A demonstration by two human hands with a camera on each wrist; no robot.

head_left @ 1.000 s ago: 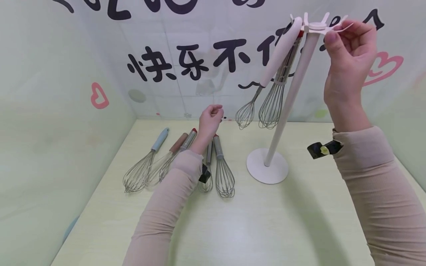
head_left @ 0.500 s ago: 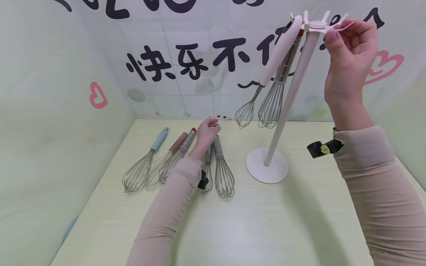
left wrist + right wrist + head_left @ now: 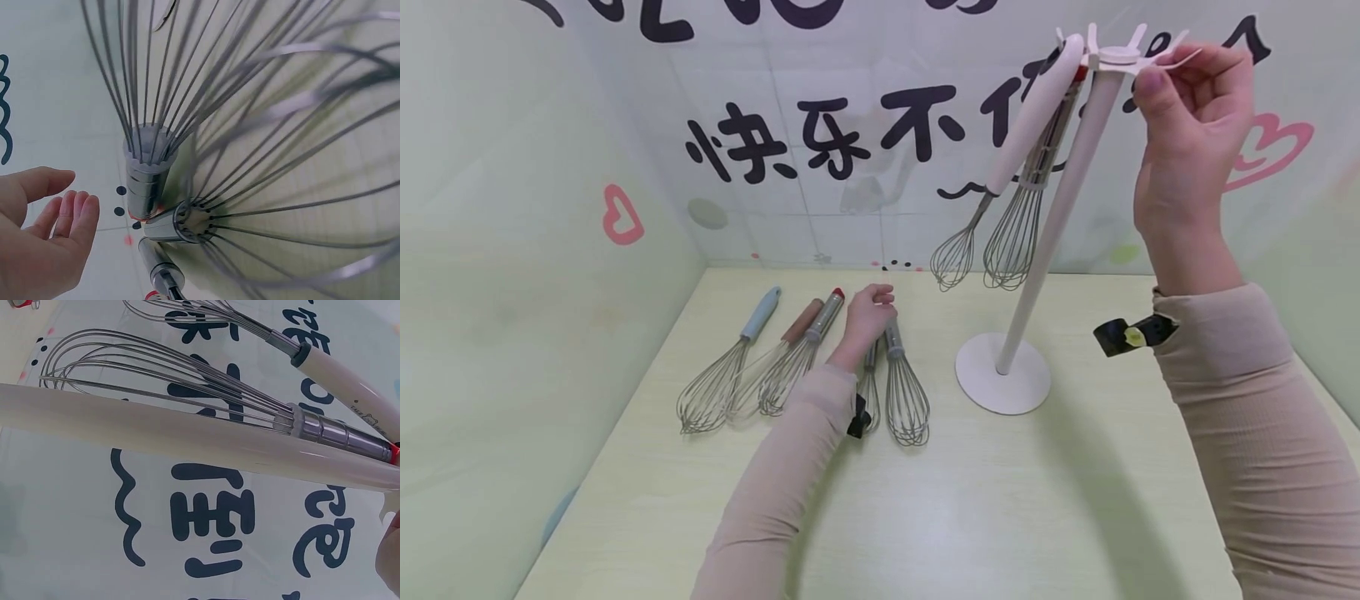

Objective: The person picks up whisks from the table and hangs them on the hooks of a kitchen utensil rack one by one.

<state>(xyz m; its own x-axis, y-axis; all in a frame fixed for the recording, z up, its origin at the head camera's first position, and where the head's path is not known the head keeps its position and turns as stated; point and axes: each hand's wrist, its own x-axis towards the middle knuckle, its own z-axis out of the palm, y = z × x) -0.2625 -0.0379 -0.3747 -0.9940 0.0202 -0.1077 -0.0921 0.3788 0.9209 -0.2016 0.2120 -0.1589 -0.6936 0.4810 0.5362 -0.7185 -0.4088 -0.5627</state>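
My left hand [image 3: 868, 315] hovers at the handle ends of a small steel whisk [image 3: 871, 358] and a larger steel whisk [image 3: 907, 400] on the table. In the left wrist view, the fingers of this hand [image 3: 50, 231] curve loosely with nothing between them, beside the steel handles. My right hand [image 3: 1198, 133] pinches a hook at the top of a white whisk stand [image 3: 1063, 192] between thumb and fingers. From other hooks hang a white-handled whisk [image 3: 1033, 117] and a steel-handled whisk [image 3: 1051, 146]; the right wrist view shows both next to the pole [image 3: 156, 434].
Left of my left arm lie a blue-handled whisk [image 3: 762, 314], a brown-handled whisk [image 3: 802, 322] and a steel whisk [image 3: 826, 316] with a red tip. The stand's round base [image 3: 1003, 392] rests on the pale table [image 3: 940, 517]. A printed curtain [image 3: 827, 200] closes off the back.
My left hand has come down and slightly nearer, toward the steel whisk handles. The right hand has kept its pinch on the stand's hook, and the hanging whisks are where they were.
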